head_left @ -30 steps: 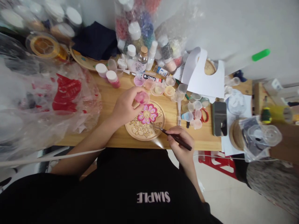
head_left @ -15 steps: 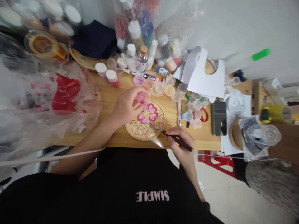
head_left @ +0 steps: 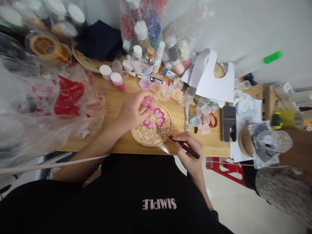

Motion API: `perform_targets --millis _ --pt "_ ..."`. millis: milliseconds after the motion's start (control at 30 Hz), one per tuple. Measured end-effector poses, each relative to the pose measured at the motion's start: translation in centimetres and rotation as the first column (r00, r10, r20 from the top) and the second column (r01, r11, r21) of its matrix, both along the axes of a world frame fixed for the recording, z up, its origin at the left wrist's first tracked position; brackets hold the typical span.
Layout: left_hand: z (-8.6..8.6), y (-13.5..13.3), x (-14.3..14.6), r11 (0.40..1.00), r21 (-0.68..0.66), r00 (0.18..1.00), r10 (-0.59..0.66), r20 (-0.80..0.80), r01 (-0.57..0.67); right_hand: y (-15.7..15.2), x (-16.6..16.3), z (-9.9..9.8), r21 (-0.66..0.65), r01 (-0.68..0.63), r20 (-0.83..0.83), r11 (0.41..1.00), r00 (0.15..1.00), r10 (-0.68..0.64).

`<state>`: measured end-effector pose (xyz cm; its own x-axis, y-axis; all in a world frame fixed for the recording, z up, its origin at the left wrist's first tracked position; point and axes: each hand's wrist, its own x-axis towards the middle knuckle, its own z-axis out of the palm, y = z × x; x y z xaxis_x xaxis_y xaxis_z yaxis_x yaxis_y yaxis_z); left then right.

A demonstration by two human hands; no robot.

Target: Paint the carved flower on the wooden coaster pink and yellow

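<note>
A small clear cup of pink paint (head_left: 149, 102) is pinched in my left hand (head_left: 133, 110), just above the upper left of a round wooden plaque (head_left: 161, 140). The plaque carries gold outlines and a pink and magenta flower (head_left: 154, 118); the leaf scrolls below it are bare wood between the gold lines. My right hand (head_left: 189, 149) is closed around a dark-handled tool with a thin metal end (head_left: 186, 149), like a fine spatula or brush. Its tip points at the plaque near the flower's lower right edge; whether it touches cannot be made out.
Small paint cups (head_left: 177, 94) crowd the table behind the plaque, with a B-7000 glue tube (head_left: 156, 80) and bottles (head_left: 149, 60). To the right lie red-handled scissors (head_left: 214, 120) and a phone (head_left: 228, 123). Plastic bags (head_left: 80, 97) cover the left. A white cable (head_left: 73, 162) crosses my left forearm.
Very little differs. The tool in my right hand has shifted and tilted slightly; the left hand with the cup stays in place.
</note>
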<state>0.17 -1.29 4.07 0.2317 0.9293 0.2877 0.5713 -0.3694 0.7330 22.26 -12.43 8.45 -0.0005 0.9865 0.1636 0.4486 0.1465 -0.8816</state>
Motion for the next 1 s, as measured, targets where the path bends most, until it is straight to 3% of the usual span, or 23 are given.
perform_targets --millis 333,567,767,1000 --pt "-0.1 0.0 -0.1 0.998 0.060 0.999 -0.028 0.032 0.026 0.0 0.3 1.5 0.019 -0.255 0.202 0.967 0.948 0.246" --pt "0.0 0.0 0.0 1.000 -0.009 1.000 -0.017 0.003 0.017 0.0 0.3 1.8 0.035 -0.268 0.221 0.963 0.942 0.254" --pt "0.0 0.0 0.0 0.997 0.064 0.998 -0.055 0.033 0.052 0.0 0.4 2.0 0.078 -0.231 0.207 0.970 0.955 0.211" --pt "0.4 -0.1 0.1 0.999 0.001 0.999 -0.033 -0.032 0.033 0.2 0.5 1.7 0.071 -0.284 0.196 0.956 0.944 0.266"
